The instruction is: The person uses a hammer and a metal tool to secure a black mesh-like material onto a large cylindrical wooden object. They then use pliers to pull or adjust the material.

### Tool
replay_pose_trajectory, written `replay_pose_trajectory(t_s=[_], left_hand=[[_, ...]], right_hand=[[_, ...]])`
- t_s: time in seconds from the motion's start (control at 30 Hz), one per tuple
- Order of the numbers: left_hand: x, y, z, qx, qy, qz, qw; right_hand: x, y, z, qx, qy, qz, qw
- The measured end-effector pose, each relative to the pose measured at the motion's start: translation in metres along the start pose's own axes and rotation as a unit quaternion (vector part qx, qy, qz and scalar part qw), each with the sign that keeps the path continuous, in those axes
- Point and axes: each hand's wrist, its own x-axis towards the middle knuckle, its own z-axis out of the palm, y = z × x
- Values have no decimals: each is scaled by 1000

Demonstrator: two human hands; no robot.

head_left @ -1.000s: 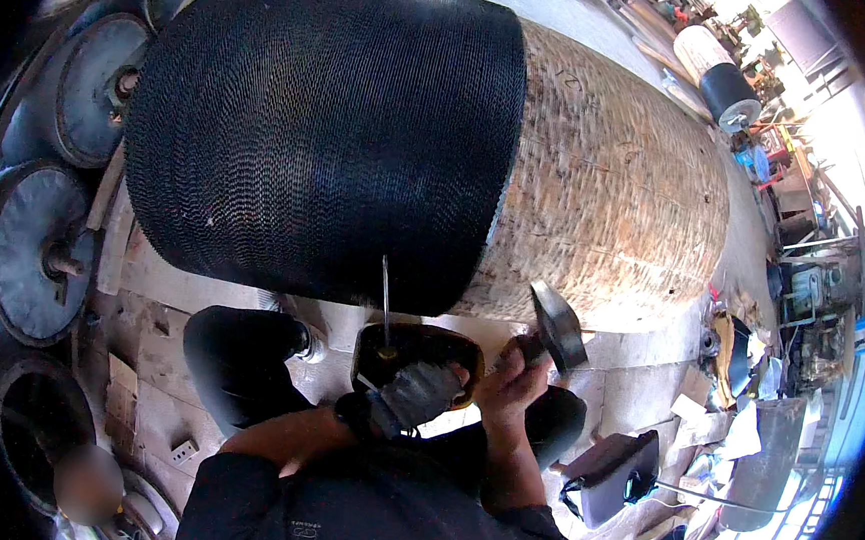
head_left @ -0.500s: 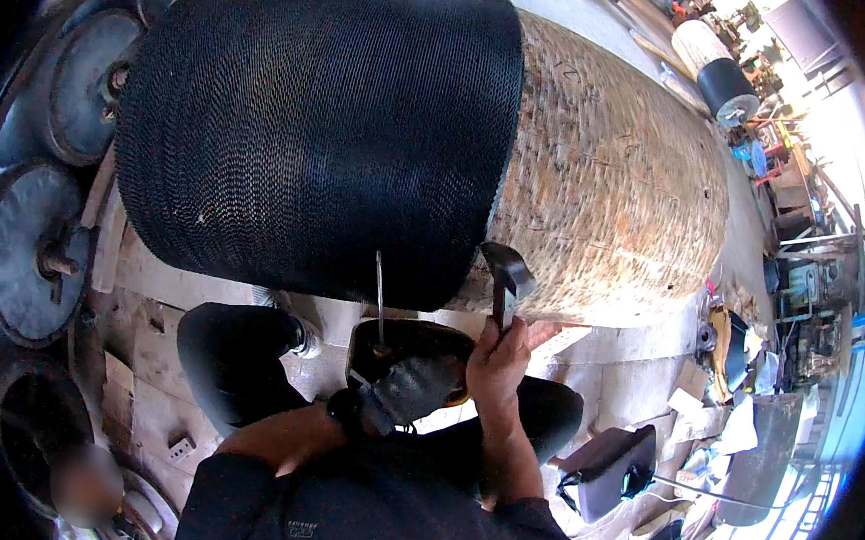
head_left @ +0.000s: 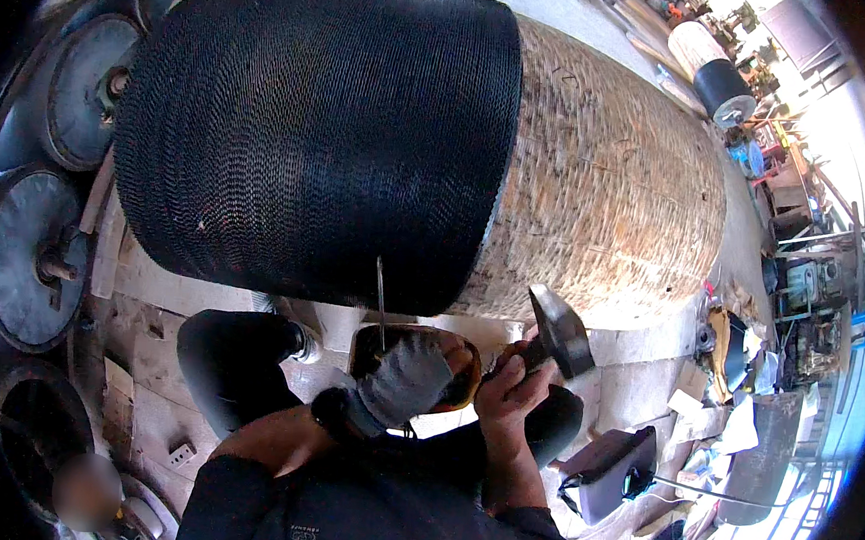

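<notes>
A large cylinder lies across the view, its left half wrapped in a black, finely ridged covering (head_left: 321, 142). The bare right half shows rough, pitted wood (head_left: 609, 182). My left hand (head_left: 405, 378), in a grey glove with bare fingertips, reaches into a dark container with a yellowish rim (head_left: 464, 398) between my knees. Its fingers look curled; what they hold, if anything, is hidden. A thin metal rod (head_left: 381, 292) stands up out of that container. With my right hand (head_left: 512, 396), bare, I grip a hammer (head_left: 560, 334), its metal head tilted outward below the wooden part.
Round metal discs with hubs (head_left: 33, 252) line the left side. A dark box-like bag (head_left: 609, 473) sits on the floor at lower right. Scraps, tools and a grey cylinder (head_left: 760, 459) lie farther right. A smaller part-wrapped cylinder (head_left: 721, 88) is at the far right.
The hammer has turned in my right hand, its head swinging right and down from the covering's edge. My left hand has shifted slightly within the container, its bare fingertips now showing.
</notes>
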Motion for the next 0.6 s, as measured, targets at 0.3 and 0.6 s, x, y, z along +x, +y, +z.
replay_pose_trajectory(t_s=[0.3,0.6], left_hand=[[86,-56,-106,172,225,43,958],[108,-96,-115,285,235,40,928]], right_hand=[[-1,-5,0,-26,-5,27,999],[2,-14,-7,-63,-67,24,995]])
